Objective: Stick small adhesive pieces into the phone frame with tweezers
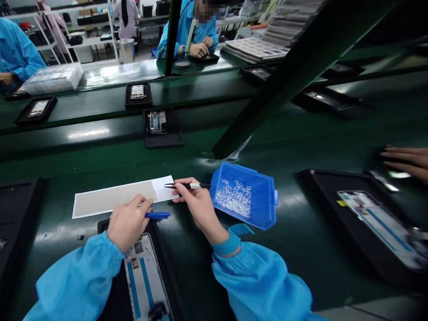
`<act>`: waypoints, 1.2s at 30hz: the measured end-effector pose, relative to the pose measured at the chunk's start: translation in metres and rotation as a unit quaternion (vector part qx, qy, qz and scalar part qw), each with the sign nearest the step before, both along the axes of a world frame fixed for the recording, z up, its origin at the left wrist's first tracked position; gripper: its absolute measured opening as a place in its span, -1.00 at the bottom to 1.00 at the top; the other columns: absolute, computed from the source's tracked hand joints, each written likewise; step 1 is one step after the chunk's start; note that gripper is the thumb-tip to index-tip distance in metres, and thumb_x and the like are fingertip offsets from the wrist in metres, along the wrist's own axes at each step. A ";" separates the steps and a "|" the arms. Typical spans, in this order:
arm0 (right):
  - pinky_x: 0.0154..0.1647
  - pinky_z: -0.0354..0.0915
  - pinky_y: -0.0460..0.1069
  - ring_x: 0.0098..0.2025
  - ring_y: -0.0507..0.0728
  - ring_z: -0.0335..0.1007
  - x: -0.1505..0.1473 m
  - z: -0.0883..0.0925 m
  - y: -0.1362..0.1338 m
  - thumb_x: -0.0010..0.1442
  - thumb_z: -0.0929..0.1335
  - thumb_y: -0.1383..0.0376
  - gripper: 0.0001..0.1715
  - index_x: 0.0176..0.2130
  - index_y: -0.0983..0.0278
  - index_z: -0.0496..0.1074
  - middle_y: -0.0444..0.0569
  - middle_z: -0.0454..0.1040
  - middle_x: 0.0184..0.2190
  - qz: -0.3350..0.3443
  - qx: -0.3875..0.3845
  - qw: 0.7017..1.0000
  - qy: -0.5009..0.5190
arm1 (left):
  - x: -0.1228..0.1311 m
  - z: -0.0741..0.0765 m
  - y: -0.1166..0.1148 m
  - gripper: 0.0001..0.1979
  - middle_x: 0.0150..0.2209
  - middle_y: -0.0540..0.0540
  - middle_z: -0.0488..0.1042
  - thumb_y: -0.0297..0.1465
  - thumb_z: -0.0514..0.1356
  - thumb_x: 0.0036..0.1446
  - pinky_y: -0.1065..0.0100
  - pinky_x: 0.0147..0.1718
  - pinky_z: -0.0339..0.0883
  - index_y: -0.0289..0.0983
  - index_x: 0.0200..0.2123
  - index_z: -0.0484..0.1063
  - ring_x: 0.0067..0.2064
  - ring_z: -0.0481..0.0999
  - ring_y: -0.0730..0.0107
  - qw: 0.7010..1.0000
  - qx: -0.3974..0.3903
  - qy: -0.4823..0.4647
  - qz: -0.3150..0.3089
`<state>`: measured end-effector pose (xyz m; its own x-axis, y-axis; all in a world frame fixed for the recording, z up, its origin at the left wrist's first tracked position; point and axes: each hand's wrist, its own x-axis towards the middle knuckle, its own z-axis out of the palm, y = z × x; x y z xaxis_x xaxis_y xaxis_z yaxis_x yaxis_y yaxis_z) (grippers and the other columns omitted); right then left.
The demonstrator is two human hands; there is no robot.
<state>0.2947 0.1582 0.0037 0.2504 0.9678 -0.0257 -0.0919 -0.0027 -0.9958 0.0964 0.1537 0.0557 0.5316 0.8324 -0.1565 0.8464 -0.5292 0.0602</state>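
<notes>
My left hand (128, 223) grips a blue pen-like tool (158, 215), its tip pointing right, just above a black tray (107, 297) that holds a phone frame (144, 282) with blue strips. My right hand (197, 206) pinches black tweezers (185, 185), whose tips point left over the white end of a paper strip (119, 197) with a tan area. A blue plastic dish (246, 195) of several small clear parts lies right beside my right hand. Both sleeves are blue.
A second black tray with a phone frame (380, 227) lies at right, with another person's hand (415, 163) above it. More trays with phones (159, 123) sit on the green conveyor. Co-workers in blue sit across. A dark slanted post (273, 83) crosses the view.
</notes>
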 end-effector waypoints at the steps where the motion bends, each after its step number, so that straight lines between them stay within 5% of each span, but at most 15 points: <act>1: -0.45 0.53 0.01 -0.34 0.18 0.54 0.000 -0.001 0.005 0.05 0.46 -0.13 -0.46 -0.28 0.28 0.45 -0.01 0.54 -0.39 0.001 -0.004 1.000 -0.009 | 0.007 -0.002 0.007 -0.62 0.13 -0.14 0.44 -0.45 0.07 0.34 0.15 -0.36 0.55 -0.12 0.19 0.36 -0.19 0.64 0.10 1.000 -0.006 0.004 0.001; 6: -0.46 0.49 0.03 -0.37 0.24 0.56 -0.004 -0.007 0.020 0.05 0.45 -0.08 -0.54 -0.35 0.26 0.42 -0.01 0.54 -0.50 -0.004 -0.020 0.997 -0.068 | 0.021 -0.008 0.022 -0.58 0.34 -0.10 0.23 -0.47 0.11 0.29 -0.04 -0.19 0.58 -0.09 0.19 0.35 -0.08 0.62 -0.03 0.998 -0.051 0.032 -0.005; 18: -0.33 0.44 0.07 -0.39 0.26 0.57 -0.014 -0.015 0.022 0.09 0.43 0.06 -0.69 -0.41 0.20 0.33 -0.07 0.53 -0.52 0.005 -0.028 0.987 -0.159 | 0.022 -0.006 0.024 -0.60 0.32 -0.20 0.24 -0.46 0.13 0.28 0.00 -0.29 0.59 -0.11 0.17 0.37 -0.21 0.65 0.04 0.997 -0.053 0.056 -0.024; 31: -0.36 0.45 0.06 -0.41 0.27 0.59 -0.014 -0.020 0.028 0.02 0.48 -0.01 -0.59 -0.44 0.21 0.34 -0.04 0.56 -0.54 -0.004 -0.026 0.995 -0.092 | 0.022 -0.014 0.024 -0.61 0.32 -0.16 0.26 -0.42 0.12 0.31 -0.01 -0.28 0.59 -0.10 0.18 0.36 -0.16 0.63 0.00 0.998 -0.041 0.044 -0.024; 36: -0.48 0.39 0.00 -0.40 0.25 0.59 -0.012 -0.004 0.013 0.01 0.46 -0.17 -0.45 -0.43 0.21 0.31 -0.03 0.54 -0.55 -0.064 0.006 0.997 -0.036 | 0.015 -0.010 0.023 -0.60 0.35 -0.13 0.22 -0.46 0.13 0.29 0.01 -0.20 0.57 -0.08 0.16 0.40 -0.07 0.61 -0.01 0.999 -0.052 0.009 -0.005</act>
<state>0.2828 0.1710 -0.0006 0.3727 0.9279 0.0075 -0.0189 0.0157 -0.9997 0.1112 0.1767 0.0456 0.5353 0.8063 -0.2518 0.8430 -0.5286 0.0996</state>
